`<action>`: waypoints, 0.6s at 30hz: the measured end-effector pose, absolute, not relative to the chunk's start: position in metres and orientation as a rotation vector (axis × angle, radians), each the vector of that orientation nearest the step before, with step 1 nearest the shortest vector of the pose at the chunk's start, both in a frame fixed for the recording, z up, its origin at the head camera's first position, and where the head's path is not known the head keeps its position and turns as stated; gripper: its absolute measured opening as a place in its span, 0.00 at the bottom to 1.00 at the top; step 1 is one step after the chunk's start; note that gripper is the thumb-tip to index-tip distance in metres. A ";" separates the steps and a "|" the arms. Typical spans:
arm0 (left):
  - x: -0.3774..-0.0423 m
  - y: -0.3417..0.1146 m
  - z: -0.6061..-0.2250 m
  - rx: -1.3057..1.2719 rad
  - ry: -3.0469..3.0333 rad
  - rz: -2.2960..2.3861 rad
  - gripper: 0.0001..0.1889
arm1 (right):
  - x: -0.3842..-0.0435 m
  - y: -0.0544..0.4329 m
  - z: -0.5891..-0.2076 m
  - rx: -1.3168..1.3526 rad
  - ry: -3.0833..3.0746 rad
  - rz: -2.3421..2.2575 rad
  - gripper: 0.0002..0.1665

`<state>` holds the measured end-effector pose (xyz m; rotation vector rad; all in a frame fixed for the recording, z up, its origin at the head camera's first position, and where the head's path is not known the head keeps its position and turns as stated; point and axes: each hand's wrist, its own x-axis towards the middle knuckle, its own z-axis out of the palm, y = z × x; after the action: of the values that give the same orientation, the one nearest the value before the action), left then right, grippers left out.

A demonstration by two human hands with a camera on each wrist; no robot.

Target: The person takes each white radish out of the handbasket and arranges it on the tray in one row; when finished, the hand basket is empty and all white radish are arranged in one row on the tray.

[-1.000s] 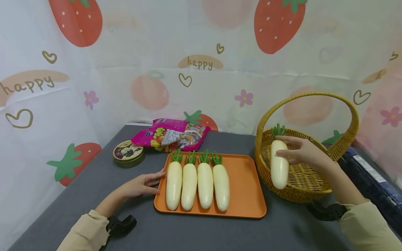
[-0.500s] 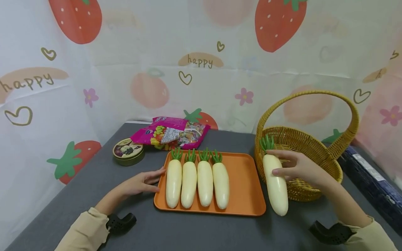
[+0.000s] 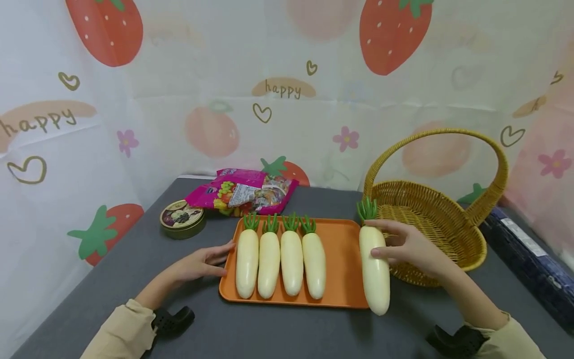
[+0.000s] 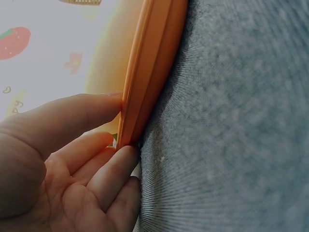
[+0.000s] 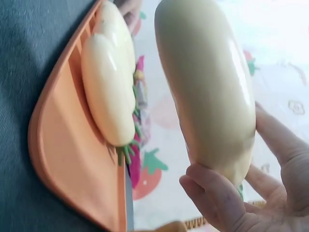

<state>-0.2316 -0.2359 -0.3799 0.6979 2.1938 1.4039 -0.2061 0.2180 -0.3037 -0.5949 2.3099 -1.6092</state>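
Observation:
My right hand (image 3: 405, 247) holds a white radish (image 3: 375, 279) with green leaf stubs, thumb on one side and fingers on the other. The radish hangs tilted over the right edge of an orange tray (image 3: 343, 269), leaves pointing away from me. Several more white radishes (image 3: 292, 264) lie side by side on the tray's left half, leaves toward the back. At the tray's left rim, my left hand (image 3: 202, 262) touches the edge with thumb and fingertips; the left wrist view shows them against the orange rim (image 4: 145, 72).
A wicker basket (image 3: 421, 192) with a tall handle stands right of the tray. Behind the tray lie pink snack bags (image 3: 246, 192), with a round tin (image 3: 181, 219) at left. A dark blue package (image 3: 529, 259) lies at the far right.
My right hand has brought the radish out from over the basket, leftward and toward me, to the tray's right edge. My left hand has stayed at the tray's left rim.

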 end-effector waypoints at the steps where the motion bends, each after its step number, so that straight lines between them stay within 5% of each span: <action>1: -0.232 -0.236 -0.380 0.699 2.200 1.403 0.36 | -0.207 0.215 -0.304 -0.602 2.309 -1.609 0.39; 18: -0.231 -0.238 -0.381 0.652 2.216 1.393 0.36 | -0.247 0.165 -0.345 -0.601 2.351 -1.473 0.40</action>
<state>-0.2314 -0.2378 -0.3807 0.6524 2.2162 1.3925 -0.2471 0.1649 -0.3451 -0.6007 2.3510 -1.4727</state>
